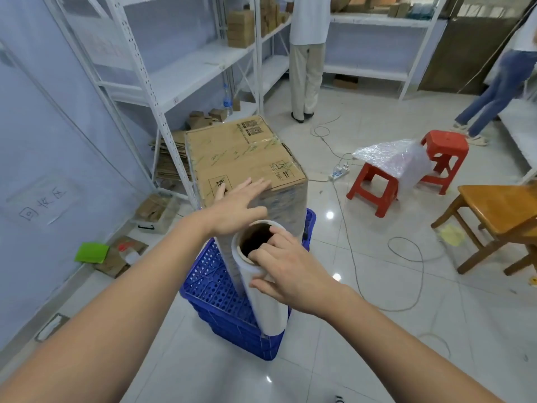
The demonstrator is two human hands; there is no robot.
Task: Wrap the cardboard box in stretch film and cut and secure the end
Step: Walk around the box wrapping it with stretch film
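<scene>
Shelving [174,80] fills the upper left of the frame, with flattened cartons stacked beneath it. At centre the box [244,158] stands on a blue crate [220,286] on the floor; its near side already carries layers of film [286,205], while its top is still bare cardboard. To the right are two red stools [374,184], one draped in bubble wrap [395,158], and a wooden chair [499,216] at the frame's edge.

The roll [261,283] stands upright just in front of the box, against the crate. The right hand [290,271] has it in its grip, fingertips hooked into the open core and thumb on the outer film. The left hand [241,205] lies flat with straight fingers, pressing on the box's near top edge where the film meets the cardboard.

Wrapping looks to be under way, not finished: the film is uncut. The next move, I judge, calls for steadying the box with the left hand while the roll is carried round a corner under tension.

Where the film leaves the roll is hard to make out, being clear against clear. The box's far sides and the roll's base are hidden, and two people at the top are cut off by the frame.
</scene>
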